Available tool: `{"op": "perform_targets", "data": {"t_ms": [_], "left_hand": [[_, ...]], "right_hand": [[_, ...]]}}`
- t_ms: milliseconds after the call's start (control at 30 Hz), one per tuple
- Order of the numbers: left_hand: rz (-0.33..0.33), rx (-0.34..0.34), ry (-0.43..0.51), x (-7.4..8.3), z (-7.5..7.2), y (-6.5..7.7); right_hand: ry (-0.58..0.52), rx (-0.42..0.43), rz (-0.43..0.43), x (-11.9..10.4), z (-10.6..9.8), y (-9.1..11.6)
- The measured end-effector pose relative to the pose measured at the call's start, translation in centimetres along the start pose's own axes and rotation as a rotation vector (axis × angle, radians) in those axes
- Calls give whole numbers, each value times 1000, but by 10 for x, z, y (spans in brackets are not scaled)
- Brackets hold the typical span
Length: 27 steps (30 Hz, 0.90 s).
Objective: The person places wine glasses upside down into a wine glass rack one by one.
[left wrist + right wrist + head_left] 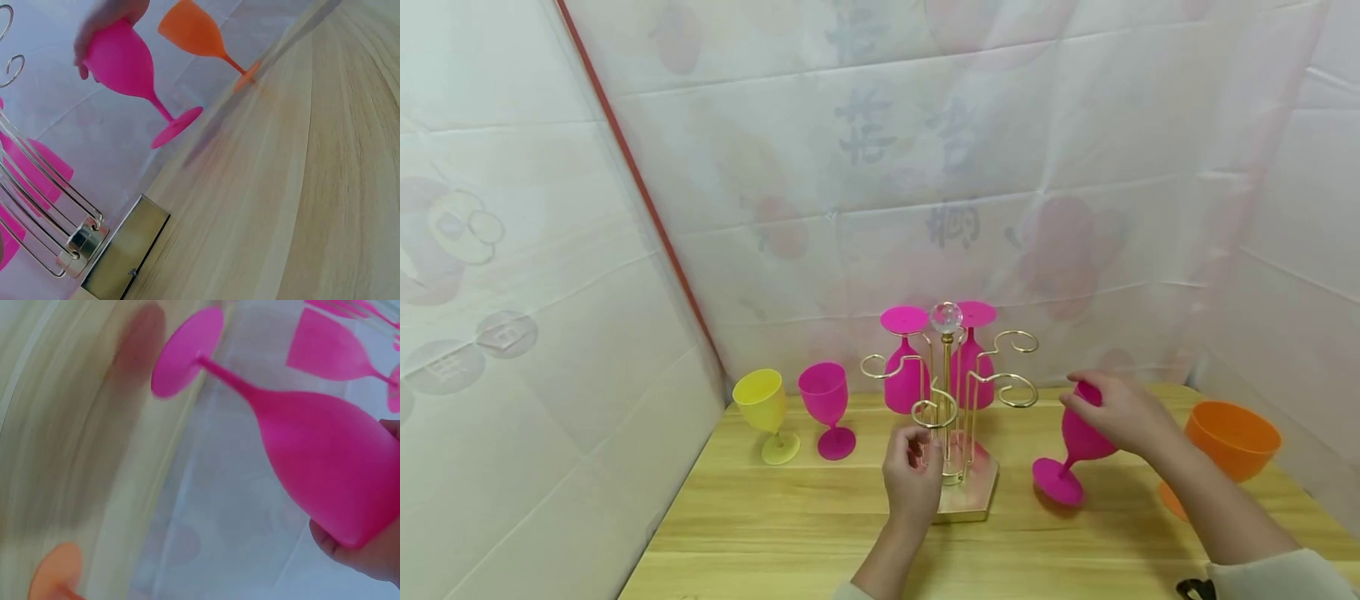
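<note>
My right hand [1120,412] grips a pink goblet [1081,435] by its bowl near the rim. The goblet tilts, and its round foot [187,353] hangs just above the table, with a shadow beneath. My left hand [913,479] has its fingers curled at the front wires of a gold goblet rack [966,492], low on its stem. The rack has curled wire hooks and a clear ball [946,317] on top. Two pink goblets hang upside down at its back, one on the left [906,379] and one on the right [973,367].
A yellow goblet [762,404] and another pink goblet [824,393] stand upright on the table's left. An orange goblet [1228,442] stands at the right, partly behind my right forearm. The wooden table [760,533] backs onto a printed white sheet [820,275]. Something small and black [1197,588] shows by my right sleeve.
</note>
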<state>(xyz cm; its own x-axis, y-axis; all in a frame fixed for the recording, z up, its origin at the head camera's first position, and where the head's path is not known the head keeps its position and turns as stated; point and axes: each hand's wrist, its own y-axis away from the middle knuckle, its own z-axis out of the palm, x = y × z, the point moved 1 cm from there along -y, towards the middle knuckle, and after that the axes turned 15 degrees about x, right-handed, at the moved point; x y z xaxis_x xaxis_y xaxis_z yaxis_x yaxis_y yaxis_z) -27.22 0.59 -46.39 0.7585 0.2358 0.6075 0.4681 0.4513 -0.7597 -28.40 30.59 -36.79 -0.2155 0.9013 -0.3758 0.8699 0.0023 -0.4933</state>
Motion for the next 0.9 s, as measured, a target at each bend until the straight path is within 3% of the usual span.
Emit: {"op": "perform_targets", "data": {"t_ms": [200,433,633,900], "left_hand": [[135,-45,115,-13,-1,4],[187,-93,158,-13,0,4],[190,-101,156,-12,1,3],[194,-115,177,-9,1,4]], "right_hand": [[-232,-13,43,-11,-2,7],[-544,-89,161,-13,3,18],[-897,-167,291,-9,9,30],[-1501,-292,294,-4,26,48]]}}
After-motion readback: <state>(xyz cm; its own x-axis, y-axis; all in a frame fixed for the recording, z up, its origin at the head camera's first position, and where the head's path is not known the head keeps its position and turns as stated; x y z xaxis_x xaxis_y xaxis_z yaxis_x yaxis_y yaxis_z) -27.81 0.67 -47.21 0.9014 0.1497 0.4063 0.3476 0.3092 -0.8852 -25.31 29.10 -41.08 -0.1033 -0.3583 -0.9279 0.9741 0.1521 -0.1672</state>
